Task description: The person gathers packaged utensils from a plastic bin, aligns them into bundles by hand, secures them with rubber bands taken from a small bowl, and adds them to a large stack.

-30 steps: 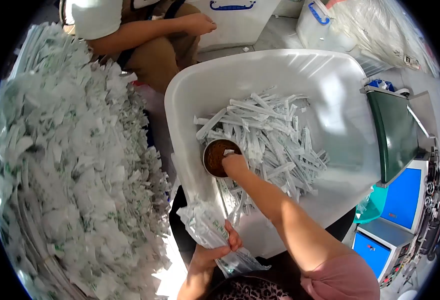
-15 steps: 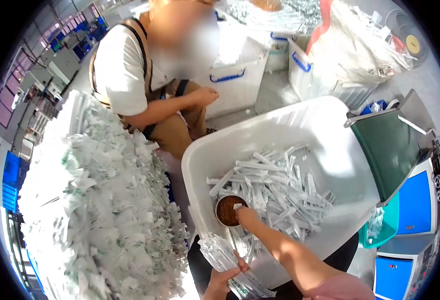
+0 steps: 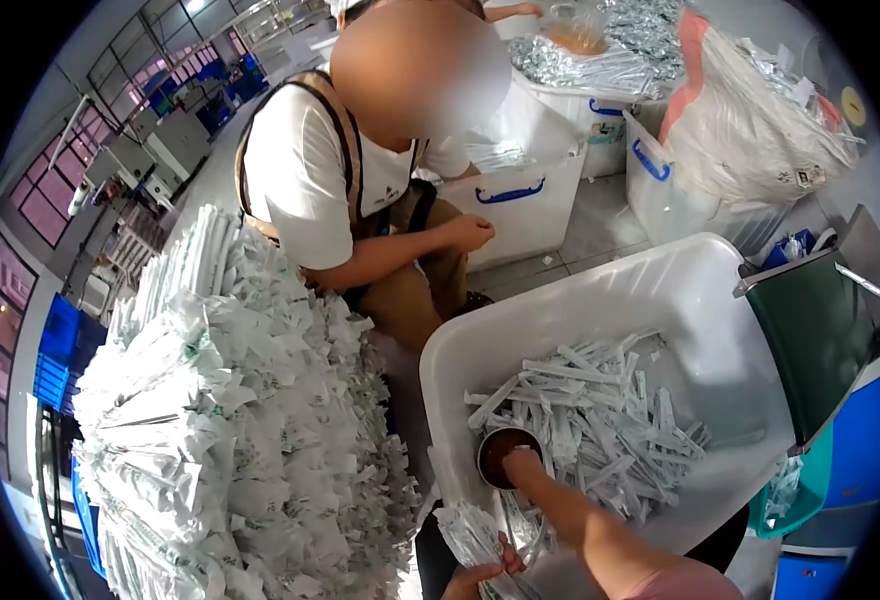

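Note:
At the bottom, my left hand (image 3: 490,574) is closed around a bundle of slim, clear-and-white wrapped packets (image 3: 468,536). My right hand (image 3: 526,468) reaches down into a round metal bowl (image 3: 482,472) of brown contents; its fingers are hidden inside. The bowl sits at the near left of a large white plastic tub (image 3: 570,300). Beside it, many loose slim packets (image 3: 600,415) lie scattered across the tub floor.
To the left rises a tall stack of white paper-wrapped packets (image 3: 230,440). A person in a white shirt (image 3: 300,190) sits beyond it. Blue-handled bins (image 3: 525,225) and a white sack (image 3: 750,140) stand behind. A dark green panel (image 3: 805,320) borders the tub's right side.
My right hand has gone from the bowl's edge, where it held a small white piece, down into the bowl. The view has shifted, so everything sits lower and further right.

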{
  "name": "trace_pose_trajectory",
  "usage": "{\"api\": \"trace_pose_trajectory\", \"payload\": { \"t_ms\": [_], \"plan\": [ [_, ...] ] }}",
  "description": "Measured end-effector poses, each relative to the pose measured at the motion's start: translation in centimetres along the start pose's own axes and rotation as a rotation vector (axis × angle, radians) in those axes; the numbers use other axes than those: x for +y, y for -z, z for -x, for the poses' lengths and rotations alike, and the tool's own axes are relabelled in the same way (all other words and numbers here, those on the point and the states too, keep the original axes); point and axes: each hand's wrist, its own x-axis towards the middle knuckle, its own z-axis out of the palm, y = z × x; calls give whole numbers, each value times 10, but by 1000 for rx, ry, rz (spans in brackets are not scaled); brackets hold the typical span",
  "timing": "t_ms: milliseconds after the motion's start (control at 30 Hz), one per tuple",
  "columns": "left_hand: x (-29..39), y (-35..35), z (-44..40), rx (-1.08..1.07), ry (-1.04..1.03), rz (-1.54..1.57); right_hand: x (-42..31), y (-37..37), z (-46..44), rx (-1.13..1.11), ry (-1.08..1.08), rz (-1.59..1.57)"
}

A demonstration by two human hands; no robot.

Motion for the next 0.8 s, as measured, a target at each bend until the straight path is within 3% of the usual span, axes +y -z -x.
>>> {"api": "trace_pose_trajectory", "payload": {
  "t_ms": [100,200,267,300,400,467,533,567,633,667,733,767,800],
  "plan": [
    [-1,4,-6,-3,38,24,2,1,-3,-18,11,20],
    [0,5,-10,-4,71,38,-3,-1,8,168,-35,-12],
    [2,5,-12,-8,104,40,-4,3,15,578,-30,-357],
    [1,4,-12,-9,124,29,-4,8,23,593,-30,-348],
    [4,2,-17,30,271,-10,-29,75,97,430,167,-733],
    [21,-22,-19,269,398,179,-46,121,158,375,295,-776],
    [21,-39,-10,249,332,159,-55,147,205,221,118,-1043],
    [16,-41,-7,197,266,150,-54,146,215,230,124,-1039],
    [17,-52,1,101,120,116,-46,144,231,605,365,-723],
    [21,-59,6,58,43,93,-41,144,238,611,373,-719],
    [21,-63,10,37,290,210,-32,148,245,573,389,-429],
    [27,-72,13,-41,273,300,-26,151,243,601,371,-278],
    [8,-64,6,-277,257,408,-13,144,224,571,286,-267]
  ]
}}
